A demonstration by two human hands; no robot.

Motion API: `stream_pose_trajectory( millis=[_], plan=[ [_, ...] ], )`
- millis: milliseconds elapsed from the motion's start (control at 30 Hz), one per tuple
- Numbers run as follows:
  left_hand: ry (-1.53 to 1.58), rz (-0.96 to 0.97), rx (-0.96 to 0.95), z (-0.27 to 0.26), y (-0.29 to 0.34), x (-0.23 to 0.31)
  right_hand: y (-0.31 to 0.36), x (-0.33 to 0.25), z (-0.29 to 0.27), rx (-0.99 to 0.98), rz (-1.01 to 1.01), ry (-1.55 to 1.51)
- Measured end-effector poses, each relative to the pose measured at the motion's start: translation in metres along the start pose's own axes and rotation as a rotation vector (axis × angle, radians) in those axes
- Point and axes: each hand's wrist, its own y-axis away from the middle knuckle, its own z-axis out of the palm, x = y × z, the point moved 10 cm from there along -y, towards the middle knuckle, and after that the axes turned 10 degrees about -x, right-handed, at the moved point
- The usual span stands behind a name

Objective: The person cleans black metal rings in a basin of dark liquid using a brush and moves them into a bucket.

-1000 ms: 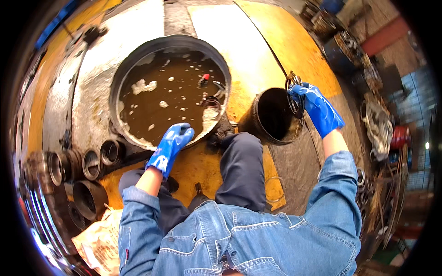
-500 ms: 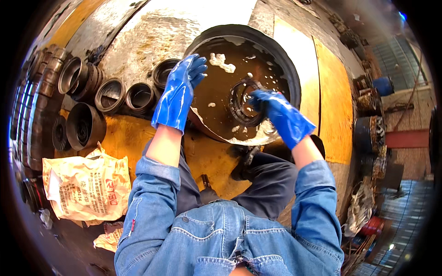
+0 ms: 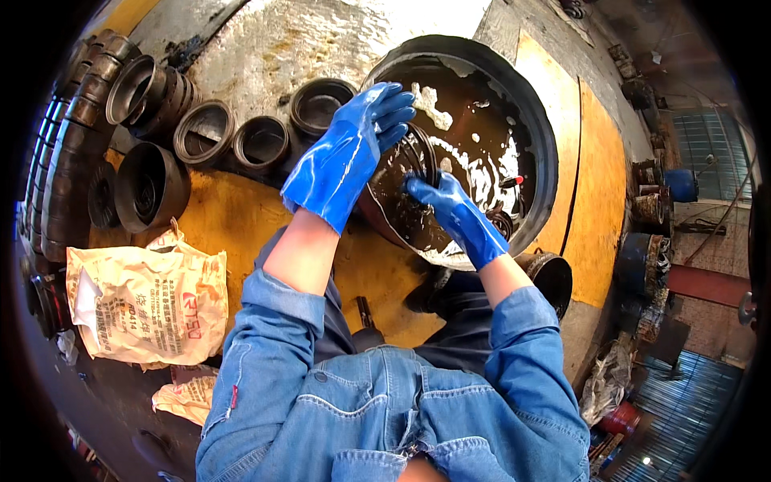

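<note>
A dark ringed metal part point(image 3: 427, 149) stands tilted on edge over the brown, foamy liquid in a large round black tub point(image 3: 540, 132). My right hand point(image 3: 459, 215), in a blue rubber glove, grips the part's lower rim. My left hand point(image 3: 349, 140), gloved the same way, is at the tub's left rim beside the top of the part, with its fingers stretched out. Whether the left fingers touch the metal I cannot tell. In the liquid to the right lies a small red-tipped object point(image 3: 511, 182), and a dark coiled or ringed piece point(image 3: 502, 221) shows near the right glove.
Several dark metal rings and cups stand left of the tub, among them a round cup point(image 3: 262, 142) and a wider one point(image 3: 150, 186). Stacked rings point(image 3: 68, 169) line the far left. A paper sack point(image 3: 148, 305) lies lower left. A dark bucket point(image 3: 550, 277) stands right of my knee.
The ringed part has swung from low in the liquid to a tilted, upright stance nearer my left hand. My right hand moved left with it. The whole view has shifted.
</note>
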Motion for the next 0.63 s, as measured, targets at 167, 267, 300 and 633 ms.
stream_pose_trajectory(
  millis=[167,267,300,633],
  plan=[
    [0.061,-0.07,-0.021,-0.002,-0.008,-0.012,0.011,0.03,-0.015,-0.062,0.238,0.061],
    [0.05,-0.053,0.001,-0.007,-0.005,-0.007,0.011,-0.042,0.036,-0.119,-0.13,1.135],
    [0.066,-0.052,-0.005,-0.005,-0.006,-0.007,0.011,-0.055,0.043,-0.084,-0.141,1.185],
    [0.011,-0.014,-0.038,-0.003,-0.007,-0.01,0.033,0.081,-0.037,-0.176,0.512,0.523]
  ],
)
